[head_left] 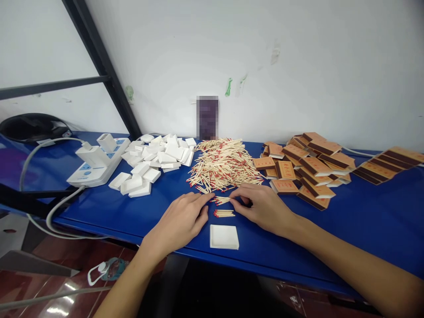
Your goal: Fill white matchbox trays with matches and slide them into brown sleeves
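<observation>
Several red-tipped matches (221, 200) lie in a loose row on the blue table. My left hand (183, 220) has its index fingertip at their red heads, with the thumb apart and nothing held. At the other end, the thumb and fingers of my right hand (263, 206) pinch the plain match ends. Just below is a second, neater row of matches (224, 213), heads to the left. Nearest me lies an open white matchbox tray (224, 237). Behind my hands spreads a big heap of loose matches (227, 163).
White inner trays (165, 152) are piled at the left, near a power strip (96, 170) with cables. Printed matchboxes (308, 161) are heaped at the right, beside a row of matchbox sleeves (387, 164). A blurred dark upright object (207, 117) stands against the wall.
</observation>
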Available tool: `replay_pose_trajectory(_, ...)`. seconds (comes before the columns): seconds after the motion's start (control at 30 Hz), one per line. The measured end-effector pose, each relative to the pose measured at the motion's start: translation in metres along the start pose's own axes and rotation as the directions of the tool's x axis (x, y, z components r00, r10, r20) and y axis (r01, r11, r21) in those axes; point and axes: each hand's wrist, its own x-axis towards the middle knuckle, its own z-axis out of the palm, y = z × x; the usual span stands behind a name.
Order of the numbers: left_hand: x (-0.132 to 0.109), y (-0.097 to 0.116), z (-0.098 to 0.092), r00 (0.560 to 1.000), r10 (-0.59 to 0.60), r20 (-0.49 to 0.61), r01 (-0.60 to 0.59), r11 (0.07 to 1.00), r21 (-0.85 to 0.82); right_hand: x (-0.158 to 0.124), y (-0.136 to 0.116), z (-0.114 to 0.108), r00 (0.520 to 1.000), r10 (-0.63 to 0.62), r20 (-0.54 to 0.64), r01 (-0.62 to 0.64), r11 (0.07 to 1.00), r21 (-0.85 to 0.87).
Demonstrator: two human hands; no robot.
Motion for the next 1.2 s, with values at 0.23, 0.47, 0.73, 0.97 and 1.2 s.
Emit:
replay_pose_trajectory(0.23,0.0,0.0,0.0,1.0,0.003,-0.002,-0.003,1.0,0.007,0.0,0.0,0.0,1.0,-0.003,-0.017,0.002,1.0,-0.029)
replay_pose_trajectory(0.47,0.0,0.001,-0.001,1.0,-0.013,0.004,0.013,1.0,0.006,0.001,0.006,-0.013,0.971,0.237,0.045,-0.219,0.944,-0.246)
replay_pose_trajectory(0.73,0.0,0.0,0.0,1.0,0.002,0.0,-0.001,1.0,0.016,0.0,-0.001,-0.021,0.947,0.286,0.145,-0.217,0.904,-0.368)
replay_pose_trajectory(0.97,0.0,0.0,0.0,1.0,0.011,-0.007,-0.011,1.0,0.026,-0.001,0.0,-0.026,0.971,0.193,0.138,-0.127,0.915,-0.383)
replay_pose_trajectory(1.2,0.001,0.001,-0.001,1.0,0.011,0.008,-0.011,0.999,0.032,-0.003,0.006,-0.027,0.973,0.207,0.102,-0.162,0.929,-0.333)
